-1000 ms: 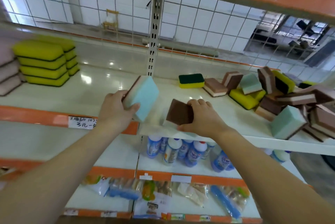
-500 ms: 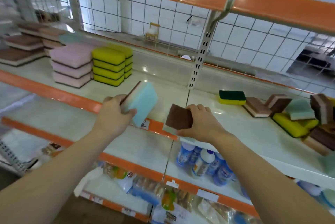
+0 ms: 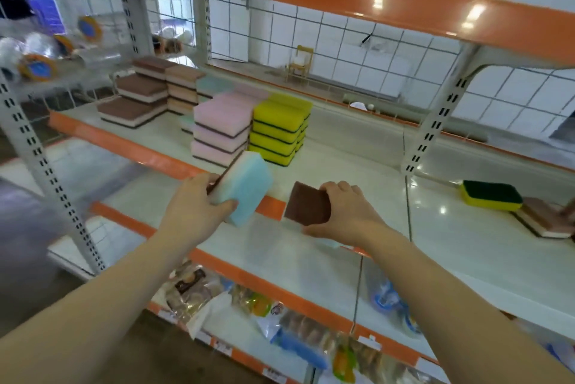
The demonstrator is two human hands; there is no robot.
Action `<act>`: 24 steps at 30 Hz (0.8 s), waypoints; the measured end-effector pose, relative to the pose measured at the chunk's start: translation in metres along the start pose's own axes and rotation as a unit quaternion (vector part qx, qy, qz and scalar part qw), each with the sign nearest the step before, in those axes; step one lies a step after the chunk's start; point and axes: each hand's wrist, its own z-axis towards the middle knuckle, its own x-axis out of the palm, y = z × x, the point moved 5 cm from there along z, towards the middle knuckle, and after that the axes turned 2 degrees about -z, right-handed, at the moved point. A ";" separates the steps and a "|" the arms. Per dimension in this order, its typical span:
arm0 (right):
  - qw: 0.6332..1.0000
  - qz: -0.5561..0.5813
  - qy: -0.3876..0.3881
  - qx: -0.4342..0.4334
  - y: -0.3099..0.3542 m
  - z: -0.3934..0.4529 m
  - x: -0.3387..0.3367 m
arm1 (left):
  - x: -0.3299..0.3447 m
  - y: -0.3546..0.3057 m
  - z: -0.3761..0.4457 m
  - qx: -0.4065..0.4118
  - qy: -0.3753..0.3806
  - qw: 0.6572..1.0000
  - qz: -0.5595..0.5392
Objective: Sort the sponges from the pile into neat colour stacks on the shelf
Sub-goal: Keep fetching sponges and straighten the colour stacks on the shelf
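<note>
Left hand: left hand (image 3: 194,208) grips a soft blue sponge (image 3: 245,187), a tilted block with a dark scouring edge.
Right hand: right hand (image 3: 348,212) clamps a brown-faced sponge (image 3: 306,203), rough top.
Shelf: glossy white shelf (image 3: 357,166), orange lip; pink stack (image 3: 221,128) beside yellow stack (image 3: 278,130).
Room: white tiled wall behind wire mesh.

Two bare forearms reach in from the lower corners, with no sleeve, watch, band or glove visible on either. The left hand (image 3: 194,206) and right hand (image 3: 350,212) are bare too; their fingers (image 3: 339,189) carry no rings, and nails appear short.
</note>
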 end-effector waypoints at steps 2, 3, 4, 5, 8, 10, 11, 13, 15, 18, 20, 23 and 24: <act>1.000 0.001 0.004 0.000 0.022 0.009 0.005 | -0.018 0.015 0.006 -0.004 0.000 1.000 0.006; 1.000 0.000 0.007 0.001 0.032 0.013 0.009 | -0.027 0.021 0.008 -0.007 0.000 1.000 0.009; 1.000 -0.002 0.010 0.000 0.043 0.017 0.012 | -0.035 0.029 0.010 -0.012 0.001 1.000 0.012; 1.000 -0.003 0.013 -0.001 0.053 0.021 0.015 | -0.043 0.036 0.012 -0.016 0.001 1.000 0.018; 1.000 -0.004 0.018 -0.006 0.082 0.033 0.023 | -0.065 0.058 0.018 -0.019 0.006 0.999 0.029; 1.000 -0.005 0.020 -0.011 0.101 0.040 0.028 | -0.079 0.071 0.022 -0.018 0.004 0.999 0.034; 1.000 -0.007 0.019 -0.014 0.111 0.043 0.030 | -0.087 0.076 0.023 -0.019 0.001 0.999 0.039; 1.000 -0.011 0.016 -0.020 0.128 0.050 0.034 | -0.099 0.087 0.024 -0.019 -0.004 0.999 0.046; 0.999 -0.016 0.020 -0.025 0.144 0.057 0.039 | -0.110 0.098 0.026 -0.013 -0.009 0.999 0.047; 0.999 -0.023 0.028 -0.033 0.166 0.070 0.043 | -0.126 0.114 0.030 -0.023 -0.020 0.998 0.048; 0.998 -0.025 0.031 -0.041 0.180 0.079 0.045 | -0.137 0.125 0.034 -0.040 -0.034 0.997 0.052; 0.997 -0.030 0.034 -0.061 0.200 0.094 0.049 | -0.153 0.138 0.045 -0.062 -0.044 0.996 0.057; 0.997 -0.033 0.035 -0.068 0.206 0.100 0.050 | -0.158 0.140 0.049 -0.064 -0.047 0.995 0.055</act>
